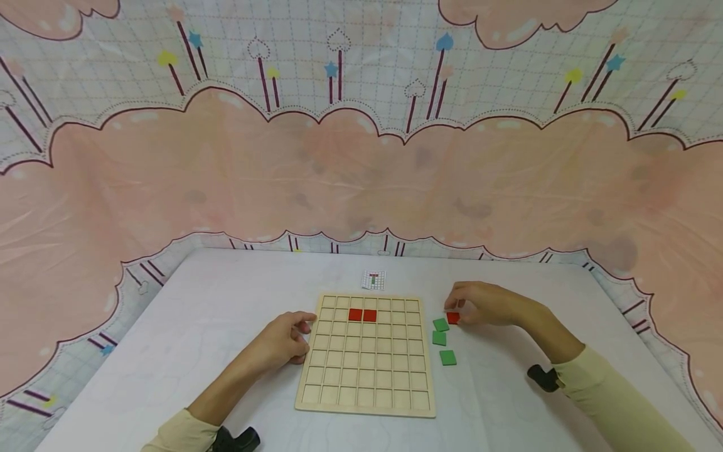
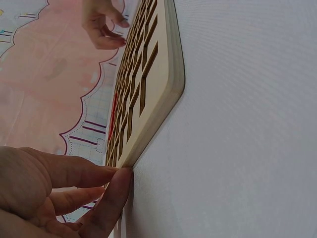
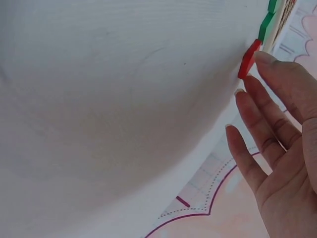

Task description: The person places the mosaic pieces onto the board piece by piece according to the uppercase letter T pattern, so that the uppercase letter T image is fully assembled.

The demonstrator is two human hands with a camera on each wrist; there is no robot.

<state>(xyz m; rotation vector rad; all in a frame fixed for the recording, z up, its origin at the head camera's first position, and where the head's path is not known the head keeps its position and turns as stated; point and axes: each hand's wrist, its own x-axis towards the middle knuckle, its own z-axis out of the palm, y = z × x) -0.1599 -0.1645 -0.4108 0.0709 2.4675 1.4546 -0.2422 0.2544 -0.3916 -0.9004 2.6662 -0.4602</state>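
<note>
A light wooden grid board lies on the table, with two red square tiles side by side in its second row. At the board's left edge is my left hand; in the left wrist view its thumb and a finger pinch the rim. To the right of the board, my right hand has its thumb and forefinger on a loose red tile. The right wrist view shows that red tile between thumb and forefinger, the other fingers spread out.
Three green tiles lie between the board and my right hand, the upper one close to the red tile. Behind the board is a small white card printed with a red and green grid pattern. A patterned cloth hangs behind the white table.
</note>
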